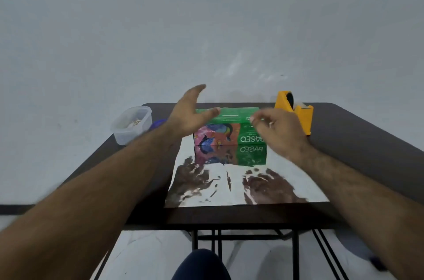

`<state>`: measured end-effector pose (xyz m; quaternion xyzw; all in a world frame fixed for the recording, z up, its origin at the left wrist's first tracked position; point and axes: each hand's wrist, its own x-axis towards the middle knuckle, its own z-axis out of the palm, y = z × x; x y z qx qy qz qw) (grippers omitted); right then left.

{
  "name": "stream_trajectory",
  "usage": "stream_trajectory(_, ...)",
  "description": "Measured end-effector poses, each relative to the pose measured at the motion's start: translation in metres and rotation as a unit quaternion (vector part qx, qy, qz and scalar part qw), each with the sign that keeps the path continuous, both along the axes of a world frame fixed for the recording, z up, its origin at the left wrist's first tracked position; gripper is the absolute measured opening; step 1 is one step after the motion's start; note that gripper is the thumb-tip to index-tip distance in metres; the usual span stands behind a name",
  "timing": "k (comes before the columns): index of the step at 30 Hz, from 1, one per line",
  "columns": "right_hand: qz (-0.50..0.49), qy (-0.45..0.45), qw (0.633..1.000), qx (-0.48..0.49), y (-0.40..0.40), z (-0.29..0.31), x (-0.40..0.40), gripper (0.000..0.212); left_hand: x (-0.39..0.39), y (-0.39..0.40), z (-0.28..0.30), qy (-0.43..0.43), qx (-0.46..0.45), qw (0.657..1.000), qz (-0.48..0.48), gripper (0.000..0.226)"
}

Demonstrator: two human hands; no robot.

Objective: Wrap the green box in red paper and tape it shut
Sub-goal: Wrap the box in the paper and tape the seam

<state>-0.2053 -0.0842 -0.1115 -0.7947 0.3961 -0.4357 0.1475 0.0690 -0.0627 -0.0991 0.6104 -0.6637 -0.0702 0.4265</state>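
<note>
Green and unwrapped, the box [229, 128] stands on a sheet of paper [241, 185] spread over the dark desk [358, 142]. From the head view the sheet shows a mirror-silver face, throwing back the box and both hands; no red side can be seen. No fold is raised and no tape is on the paper, so I judge the wrapping barely begun: folding the sheet round the box, closing both ends and taping all remain.

Left hand [190, 114] hovers spread wide at the box's 10 o'clock corner, holding nothing, thumb level with the top edge. Right hand [277, 130] hangs at the box's 3 o'clock end with fingers curled and pinched narrow; motion blur hides whether anything is between them.

A yellow tape dispenser [294, 111] sits at the box's 2 o'clock, just beyond the right hand. At 9 o'clock, well apart from the sheet, a clear tub [130, 126] holds small pale bits, too blurred to name, with a blue lid [158, 123] beside it.
</note>
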Motion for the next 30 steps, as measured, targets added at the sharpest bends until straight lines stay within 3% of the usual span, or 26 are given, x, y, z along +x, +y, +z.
stream_trajectory(3, -0.04, -0.083, 0.995, 0.049, -0.033, 0.007, -0.008, 0.026, 0.006, 0.007, -0.02, 0.126, 0.025, 0.992, 0.01, 0.109)
stream_trajectory(5, -0.037, -0.061, 0.993, 0.093, -0.046, 0.011, -0.018, 0.032, 0.01, 0.014, -0.03, 0.141, 0.069, 0.987, 0.02, 0.126)
stream_trajectory(8, -0.042, 0.057, 0.989, 0.131, -0.056, 0.006, -0.035, 0.046, 0.016, 0.024, -0.036, 0.075, 0.15, 0.985, 0.047, 0.154)
stream_trajectory(12, -0.014, 0.275, 0.947, 0.163, -0.052, -0.005, -0.046, 0.1, 0.019, 0.034, -0.036, -0.013, 0.209, 0.977, 0.05, 0.164)
stream_trajectory(16, 0.012, 0.35, 0.92, 0.175, -0.05, -0.017, -0.037, 0.095, 0.023, 0.038, -0.033, -0.089, 0.262, 0.96, 0.037, 0.156)
stream_trajectory(22, 0.025, 0.351, 0.92, 0.172, -0.047, -0.018, -0.023, 0.095, 0.042, 0.041, -0.024, -0.174, 0.276, 0.945, 0.029, 0.153)
stream_trajectory(24, 0.025, 0.356, 0.918, 0.176, -0.048, -0.016, -0.02, 0.104, 0.05, 0.04, -0.023, -0.189, 0.273, 0.943, 0.012, 0.16)
stream_trajectory(26, 0.021, 0.353, 0.919, 0.174, -0.049, -0.015, -0.02, 0.122, 0.056, 0.038, -0.024, -0.158, 0.26, 0.952, -0.007, 0.165)
stream_trajectory(28, 0.011, 0.305, 0.937, 0.169, -0.05, -0.011, -0.022, 0.138, 0.058, 0.035, -0.024, -0.074, 0.228, 0.971, -0.011, 0.163)
stream_trajectory(30, 0.019, 0.212, 0.963, 0.166, -0.055, -0.006, -0.022, 0.133, 0.057, 0.028, -0.022, 0.011, 0.188, 0.982, -0.019, 0.144)
